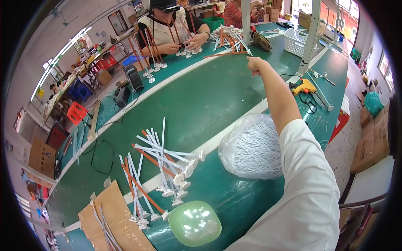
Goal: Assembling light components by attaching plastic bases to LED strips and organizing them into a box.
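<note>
Stretches the right hand (pixel 256 65) far over the green tabletop (pixel 234 196), with fingers partly curled, close to the end of an orange stick (pixel 226 54) lying just in front of the far pile of white and orange sticks (pixel 230 37). Cannot tell whether pinching anything. Cannot tell the state of the left hand, out of view. Shows, left of the outstretched arm, a clear bag of white strips (pixel 257 146), then a loose heap of round-based sticks (pixel 167 192) beside a pale green bowl (pixel 194 226) and a cardboard sheet (pixel 100 201). Shows, right of the arm, a yellow glue gun (pixel 305 86). Faces a person (pixel 150 33) handling upright sticks
</note>
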Tool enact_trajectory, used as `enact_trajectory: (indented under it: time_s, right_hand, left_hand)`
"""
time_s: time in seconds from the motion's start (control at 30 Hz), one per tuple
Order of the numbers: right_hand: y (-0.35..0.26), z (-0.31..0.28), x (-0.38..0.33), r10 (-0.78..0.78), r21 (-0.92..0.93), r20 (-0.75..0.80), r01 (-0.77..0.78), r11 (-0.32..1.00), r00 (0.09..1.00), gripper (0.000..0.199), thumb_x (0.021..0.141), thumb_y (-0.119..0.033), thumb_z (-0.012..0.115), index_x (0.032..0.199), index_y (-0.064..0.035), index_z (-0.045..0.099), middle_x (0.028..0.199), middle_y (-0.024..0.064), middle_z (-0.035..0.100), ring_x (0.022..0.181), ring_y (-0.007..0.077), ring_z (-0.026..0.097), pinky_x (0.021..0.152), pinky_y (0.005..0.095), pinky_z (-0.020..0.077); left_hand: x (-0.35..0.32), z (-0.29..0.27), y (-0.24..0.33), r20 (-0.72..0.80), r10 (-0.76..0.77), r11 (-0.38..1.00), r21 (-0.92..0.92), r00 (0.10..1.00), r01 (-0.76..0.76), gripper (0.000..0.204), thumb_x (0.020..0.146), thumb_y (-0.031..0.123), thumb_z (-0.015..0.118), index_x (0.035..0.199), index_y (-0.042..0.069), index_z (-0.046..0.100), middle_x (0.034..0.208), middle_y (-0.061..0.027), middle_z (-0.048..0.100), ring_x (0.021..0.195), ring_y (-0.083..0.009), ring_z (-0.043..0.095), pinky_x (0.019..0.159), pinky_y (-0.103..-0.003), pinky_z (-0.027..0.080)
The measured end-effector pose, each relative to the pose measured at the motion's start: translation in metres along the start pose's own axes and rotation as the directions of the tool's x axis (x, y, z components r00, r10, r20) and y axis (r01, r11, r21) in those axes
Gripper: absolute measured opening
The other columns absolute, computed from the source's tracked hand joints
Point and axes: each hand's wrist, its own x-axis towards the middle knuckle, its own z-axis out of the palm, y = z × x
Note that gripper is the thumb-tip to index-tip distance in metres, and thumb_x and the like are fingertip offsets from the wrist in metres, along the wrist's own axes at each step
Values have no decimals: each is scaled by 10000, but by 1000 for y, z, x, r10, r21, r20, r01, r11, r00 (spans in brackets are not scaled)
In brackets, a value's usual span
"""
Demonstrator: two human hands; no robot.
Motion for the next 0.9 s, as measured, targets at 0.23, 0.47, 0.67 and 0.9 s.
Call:
enact_trajectory:
  time_s: [0.23, 0.47, 0.67, 0.9]
  right_hand:
    - [-11, 8, 27, -16, 39, -8, 16, 999, 1000, 775, 848, -95, 424, 1559, -240, 152, 890, 153, 709, 528, 206, 584, 544, 411, 548]
    - [1, 7, 58, -113, -105, -153, 97, 990, 982, 730, 816, -135, 581, 1502, -148, 335, 933, 174, 689, 644, 241, 679, 590, 365, 579]
    - [1, 8, 79, -106, -221, -183, 65, 973, 977, 520, 812, -201, 576, 1327, -127, 574, 1343, 117, 591, 1223, 318, 579, 985, 449, 491]
    - [-4, 22, 129, -178, -327, -236, 95, 940, 955, 550, 808, -196, 584, 1351, -119, 544, 1344, 146, 582, 1220, 333, 577, 990, 459, 486]
  left_hand:
    - [-26, 9, -87, -14, 93, 876, 476, 996, -76, 458, 932, 409, 580, 1132, 8, 669, 1100, -205, 686, 858, -402, 666, 752, -476, 551]
    - [-78, 14, -115, 73, -312, 840, 487, 947, 239, 489, 964, 413, 489, 1277, 48, 575, 1253, -173, 612, 1029, -371, 619, 893, -500, 506]
    - [-139, 30, -127, 355, -527, 791, -128, 772, 599, 446, 963, 360, 514, 1332, 110, 518, 1275, -141, 574, 1119, -340, 560, 979, -554, 443]
    - [-101, 86, -208, 691, -504, 160, -516, 519, 842, 752, 913, 555, 535, 1529, 224, 256, 1384, -166, 497, 1313, -381, 421, 1088, -645, 271]
